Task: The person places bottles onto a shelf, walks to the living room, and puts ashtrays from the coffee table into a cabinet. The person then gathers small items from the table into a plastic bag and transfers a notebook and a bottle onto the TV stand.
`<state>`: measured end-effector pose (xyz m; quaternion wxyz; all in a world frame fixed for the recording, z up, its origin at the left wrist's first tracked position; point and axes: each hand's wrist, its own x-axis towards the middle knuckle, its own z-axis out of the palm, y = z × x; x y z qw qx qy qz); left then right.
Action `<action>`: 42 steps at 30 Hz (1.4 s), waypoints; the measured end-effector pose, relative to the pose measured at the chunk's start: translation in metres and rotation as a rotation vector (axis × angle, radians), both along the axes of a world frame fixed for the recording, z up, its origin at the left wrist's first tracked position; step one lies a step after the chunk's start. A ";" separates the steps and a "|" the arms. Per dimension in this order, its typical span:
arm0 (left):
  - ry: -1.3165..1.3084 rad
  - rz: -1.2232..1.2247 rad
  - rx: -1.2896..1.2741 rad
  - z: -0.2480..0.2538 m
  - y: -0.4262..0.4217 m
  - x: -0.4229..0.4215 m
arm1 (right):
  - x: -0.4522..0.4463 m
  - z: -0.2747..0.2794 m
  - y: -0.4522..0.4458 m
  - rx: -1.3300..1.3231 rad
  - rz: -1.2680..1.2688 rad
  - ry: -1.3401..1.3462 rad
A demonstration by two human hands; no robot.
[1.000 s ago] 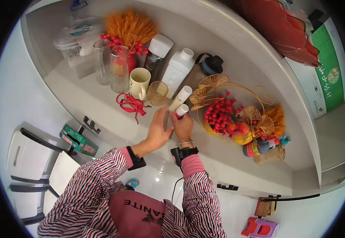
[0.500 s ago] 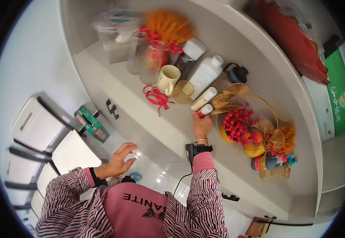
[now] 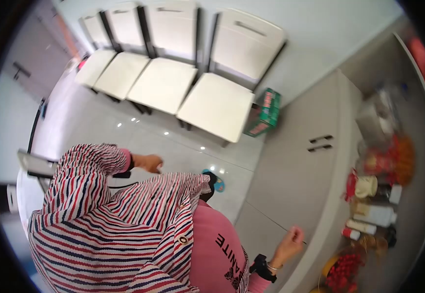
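Observation:
My right hand (image 3: 290, 245) is in front of the cabinet's lower door, with fingers bent and apart and nothing visible in it. A dark door handle partly shows beside its fingertips. On the shelf to its right lie a small red-and-white bottle (image 3: 350, 234), a slim white bottle (image 3: 361, 226) and a larger white bottle (image 3: 374, 215), all apart from the hand. My left hand (image 3: 147, 163) hangs over the floor by the striped jacket (image 3: 109, 205). Its fingers curl in, and nothing shows in them.
Several white chairs (image 3: 217, 105) line the wall. A green box (image 3: 265, 112) sits on the floor by the cabinet door (image 3: 295, 171). The shelf (image 3: 342, 127) also carries a cream mug (image 3: 366, 186), a red ribbon (image 3: 351, 184) and red berries (image 3: 342, 271).
My view has swung left toward the chairs. My right hand has let go of the red-and-white bottle, which stays on the shelf, and has drawn back. My left hand's fingers have curled in.

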<state>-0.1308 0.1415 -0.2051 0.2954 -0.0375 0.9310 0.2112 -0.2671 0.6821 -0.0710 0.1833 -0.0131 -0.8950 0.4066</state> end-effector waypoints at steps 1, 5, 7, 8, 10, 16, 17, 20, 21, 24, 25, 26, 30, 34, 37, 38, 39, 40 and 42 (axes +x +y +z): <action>-0.172 0.131 0.064 -0.007 -0.014 0.043 | -0.017 -0.026 -0.025 0.095 0.095 -0.074; -0.300 0.304 0.276 -0.041 -0.031 0.186 | -0.042 -0.132 -0.100 0.134 0.648 -0.241; -0.334 0.273 0.271 -0.031 -0.015 0.206 | -0.022 -0.157 -0.132 0.093 0.694 -0.399; -0.321 0.261 0.274 -0.026 -0.006 0.212 | -0.015 -0.161 -0.143 0.077 0.704 -0.536; -0.266 0.260 0.257 -0.023 0.001 0.216 | -0.009 -0.179 -0.150 0.161 0.773 -0.587; -0.103 0.856 0.000 0.012 -0.019 0.159 | -0.003 -0.244 -0.117 0.311 0.901 -0.811; -0.093 0.883 0.000 0.002 -0.027 0.153 | -0.018 -0.245 -0.123 0.349 0.944 -0.780; 0.323 0.627 0.071 -0.032 -0.042 0.143 | -0.062 -0.246 -0.150 0.477 1.073 -0.673; 0.282 0.681 0.148 -0.016 -0.034 0.137 | -0.070 -0.207 -0.172 0.480 1.101 -0.662; 0.252 0.882 0.284 -0.003 -0.028 0.133 | -0.100 -0.153 -0.262 -0.048 0.947 -0.837; 0.263 1.004 0.351 0.002 -0.031 0.129 | -0.107 -0.152 -0.284 -0.047 0.969 -0.828; 0.211 1.098 0.406 -0.008 -0.036 0.136 | -0.110 -0.148 -0.302 -0.148 0.960 -0.898; 0.182 1.190 0.261 -0.026 -0.054 0.137 | -0.128 -0.138 -0.342 0.379 1.251 -0.859; 0.302 1.304 0.400 -0.020 -0.095 0.140 | -0.125 -0.164 -0.413 0.524 1.363 -0.814; 0.331 1.326 0.396 -0.025 -0.091 0.137 | -0.138 -0.174 -0.447 0.600 1.425 -0.782; 0.349 1.339 0.372 -0.027 -0.100 0.139 | -0.138 -0.178 -0.466 0.628 1.441 -0.764; 0.358 1.355 0.334 -0.028 -0.105 0.141 | -0.140 -0.182 -0.479 0.651 1.458 -0.751; 0.370 1.375 0.284 -0.030 -0.112 0.145 | -0.141 -0.185 -0.496 0.672 1.476 -0.737; 0.354 1.438 0.191 -0.015 -0.113 0.152 | -0.153 -0.184 -0.527 0.707 1.517 -0.715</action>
